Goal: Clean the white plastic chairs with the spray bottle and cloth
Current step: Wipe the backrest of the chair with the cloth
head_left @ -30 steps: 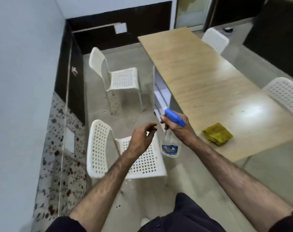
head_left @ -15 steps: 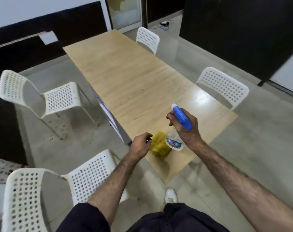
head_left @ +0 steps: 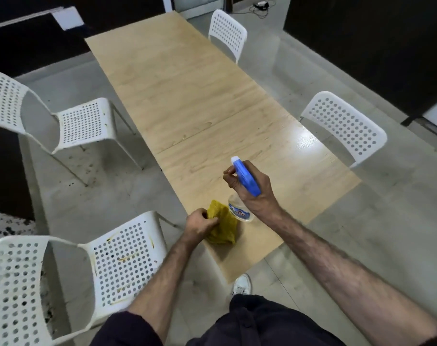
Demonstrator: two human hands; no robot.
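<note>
My right hand (head_left: 252,191) grips a clear spray bottle (head_left: 239,212) with a blue trigger head, held just above the near corner of the wooden table (head_left: 192,101). My left hand (head_left: 200,224) pinches the yellow cloth (head_left: 222,227), which is bunched up on the table's near corner right beside the bottle. The nearest white perforated chair (head_left: 62,275) stands at the lower left, its seat marked with yellowish stains. A second white chair (head_left: 50,121) stands further back on the left.
Two more white chairs stand at the table's right side, one near (head_left: 344,126) and one far (head_left: 227,31). Dark wall panels run along the back and right. My white shoe (head_left: 241,284) is on the grey floor by the table's corner.
The view swung from the left-side chairs to the table. My left hand reached the yellow cloth and took hold of it. My right hand kept the spray bottle.
</note>
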